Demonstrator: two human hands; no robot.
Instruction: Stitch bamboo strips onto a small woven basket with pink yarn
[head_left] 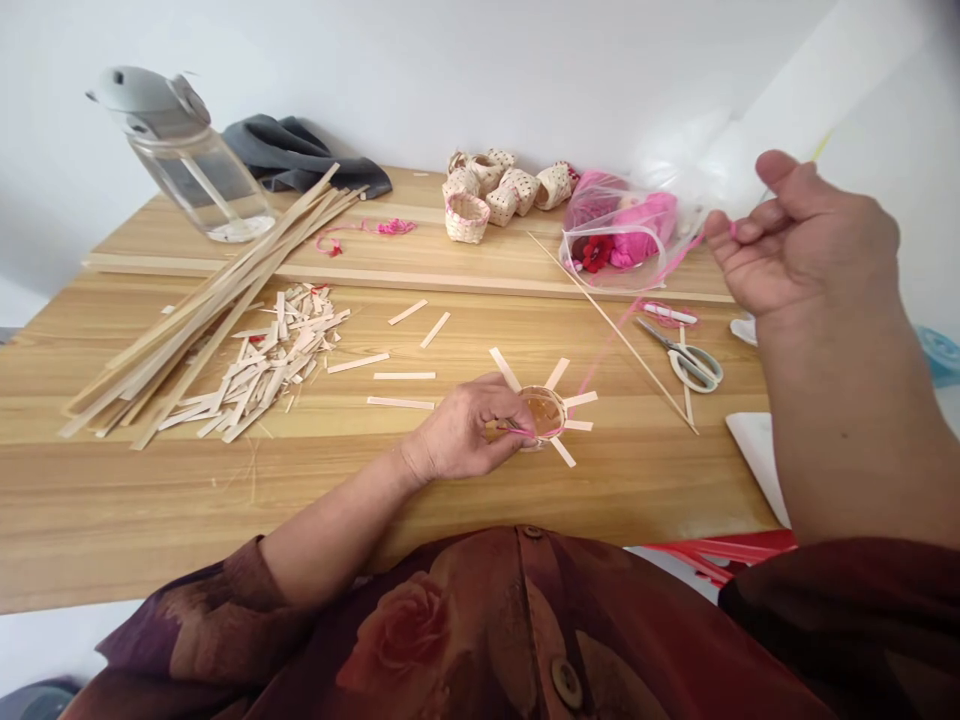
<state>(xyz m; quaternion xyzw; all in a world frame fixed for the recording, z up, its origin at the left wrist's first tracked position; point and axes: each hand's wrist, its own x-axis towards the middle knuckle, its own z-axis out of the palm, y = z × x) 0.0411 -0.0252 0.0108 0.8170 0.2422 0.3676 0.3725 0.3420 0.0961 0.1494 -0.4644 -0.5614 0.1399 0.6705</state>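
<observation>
**Wooden table (150,500) against a white wall (450,70): weaving work, two hands engaged.**

Item: small woven basket (544,412), unfinished, with flat spokes fanning from it. It sits on the table's near centre, and the left hand (461,432) has its fingers pressed together on the rim. A pink strand (637,300) runs taut from the basket up to the right hand (806,235), raised over the right edge, with thumb and forefinger pinching the strand and the other fingers curled. Left half: bundle of long strips (217,300) and a pile of cut pieces (262,360). Back, on a raised board (420,262): water bottle (187,160), grey cloth (300,155), finished baskets (499,190), plastic bag (622,230) (pink contents). Scissors (694,362) lie near the right edge. There is bare wood along the near edge, left of the forearm.
</observation>
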